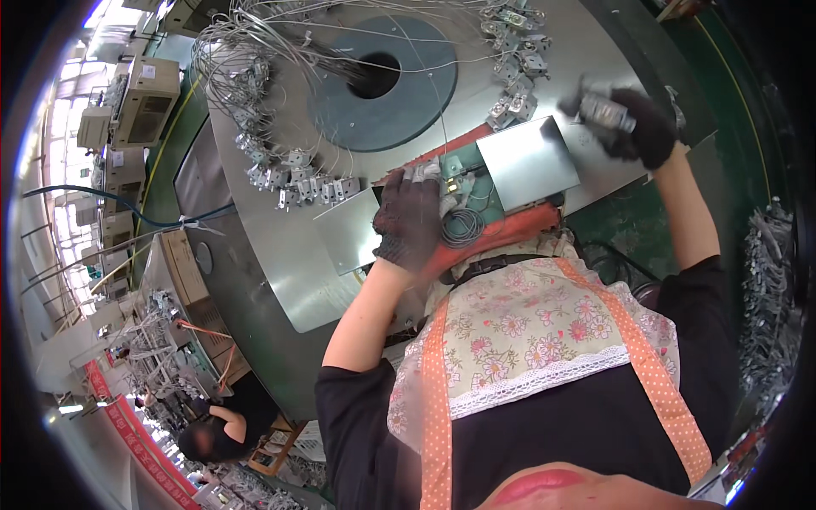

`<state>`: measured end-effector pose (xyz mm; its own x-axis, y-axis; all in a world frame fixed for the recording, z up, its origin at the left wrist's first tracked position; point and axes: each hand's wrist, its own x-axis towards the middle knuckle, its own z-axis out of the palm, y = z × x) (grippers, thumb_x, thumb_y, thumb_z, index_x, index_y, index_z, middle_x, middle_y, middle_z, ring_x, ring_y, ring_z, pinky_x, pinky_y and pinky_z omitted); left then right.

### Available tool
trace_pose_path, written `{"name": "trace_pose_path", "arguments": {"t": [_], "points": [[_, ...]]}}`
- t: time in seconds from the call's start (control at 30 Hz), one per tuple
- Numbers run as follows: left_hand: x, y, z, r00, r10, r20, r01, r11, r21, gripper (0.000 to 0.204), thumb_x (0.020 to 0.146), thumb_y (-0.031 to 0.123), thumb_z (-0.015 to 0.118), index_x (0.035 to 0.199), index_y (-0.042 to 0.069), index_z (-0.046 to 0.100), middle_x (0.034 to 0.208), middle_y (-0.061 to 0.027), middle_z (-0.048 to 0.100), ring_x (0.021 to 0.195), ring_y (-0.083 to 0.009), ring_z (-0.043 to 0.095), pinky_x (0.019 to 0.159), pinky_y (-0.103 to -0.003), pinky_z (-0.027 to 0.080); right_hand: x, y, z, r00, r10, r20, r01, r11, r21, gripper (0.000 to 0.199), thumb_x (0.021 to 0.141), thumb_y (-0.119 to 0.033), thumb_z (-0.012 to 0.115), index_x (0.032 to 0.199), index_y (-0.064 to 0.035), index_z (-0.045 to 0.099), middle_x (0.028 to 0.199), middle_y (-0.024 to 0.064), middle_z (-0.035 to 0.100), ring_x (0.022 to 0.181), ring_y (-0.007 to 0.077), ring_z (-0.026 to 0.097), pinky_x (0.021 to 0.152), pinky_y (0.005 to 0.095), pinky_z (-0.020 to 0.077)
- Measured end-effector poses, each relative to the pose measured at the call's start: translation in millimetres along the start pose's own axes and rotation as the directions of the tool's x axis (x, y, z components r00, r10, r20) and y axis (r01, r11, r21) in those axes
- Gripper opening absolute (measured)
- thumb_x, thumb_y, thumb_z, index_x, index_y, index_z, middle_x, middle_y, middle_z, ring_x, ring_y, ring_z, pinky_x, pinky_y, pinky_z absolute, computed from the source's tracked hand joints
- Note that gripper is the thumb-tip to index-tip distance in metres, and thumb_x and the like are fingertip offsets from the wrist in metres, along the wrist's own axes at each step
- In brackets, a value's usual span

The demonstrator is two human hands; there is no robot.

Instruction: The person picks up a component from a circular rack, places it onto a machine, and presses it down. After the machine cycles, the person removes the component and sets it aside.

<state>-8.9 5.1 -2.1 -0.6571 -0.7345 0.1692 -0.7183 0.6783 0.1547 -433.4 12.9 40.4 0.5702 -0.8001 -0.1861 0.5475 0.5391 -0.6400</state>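
Gloved hands at a round metal worktable [280, 255].
Right hand [633, 127], upper right, grips a small metal part [605, 110]; left hand [410, 219], centre, seemingly presses flat beside a grey wire coil [463, 226].

Few packages and signs are seen, all on the left side of the view. A brown cardboard box [185, 270], oblong and open-topped, is set on a workbench beside the large round metal surface [280, 246]. A red banner [136, 438] with pale lettering is stretched along the lower left, near a seated person. A second, shorter red strip [95, 380] is seen just above it. Small pale labels are carried on the beige machine cabinets [144, 100] at the upper left; their details cannot be made out. No screens are seen.
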Motion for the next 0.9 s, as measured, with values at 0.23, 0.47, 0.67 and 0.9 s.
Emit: {"name": "trace_pose_path", "arguments": {"t": [0.23,0.47,0.67,0.9], "points": [[-3,4,-5,0.999,-0.021,-0.042,0.021,1.000,0.009,0.058,0.091,0.040,0.066,0.132,0.000,0.059,0.126,-0.0198,0.067,0.122,-0.0357,0.061,0.111,-0.051,0.039,3,41,61,0.697,-0.706,-0.127,0.105,0.276,-0.955,0.057,0.091,-0.015,0.072,0.143,-0.0071,0.051,0.131,0.0193,0.062,0.114,0.0328,0.063,0.089,0.0409,0.0563],[-10,-1,7,0.989,0.028,-0.142,-0.027,1.000,0.011,0.025,0.088,0.015,0.058,0.108,0.002,0.067,0.091,-0.0170,0.070,0.096,-0.0343,0.067,0.110,-0.046,0.043,-6,63,106,0.595,-0.772,0.224,-0.076,-0.331,-0.941,0.062,0.086,0.000,0.074,0.143,-0.0052,0.050,0.132,0.0203,0.058,0.113,0.0364,0.064,0.091,0.0399,0.0585],[-8,-1,7,0.999,-0.032,-0.020,0.031,0.998,-0.061,0.040,0.088,0.031,0.063,0.118,0.003,0.064,0.112,-0.0209,0.068,0.107,-0.0403,0.065,0.088,-0.054,0.051,-19,55,122,0.553,-0.791,0.261,-0.079,-0.362,-0.929,0.051,0.085,0.002,0.071,0.133,-0.0054,0.056,0.122,0.0168,0.064,0.110,0.0394,0.066,0.087,0.0449,0.0576],[-21,-2,11,0.986,0.062,-0.158,-0.064,0.998,-0.011,0.044,0.088,0.028,0.067,0.121,0.000,0.059,0.105,-0.0210,0.068,0.105,-0.0388,0.065,0.107,-0.053,0.043,-17,52,137,0.512,-0.819,-0.259,0.516,0.534,-0.670,0.035,0.089,0.003,0.069,0.123,-0.0023,0.062,0.106,0.0153,0.069,0.085,0.0200,0.071,0.067,0.0314,0.0577]]}}
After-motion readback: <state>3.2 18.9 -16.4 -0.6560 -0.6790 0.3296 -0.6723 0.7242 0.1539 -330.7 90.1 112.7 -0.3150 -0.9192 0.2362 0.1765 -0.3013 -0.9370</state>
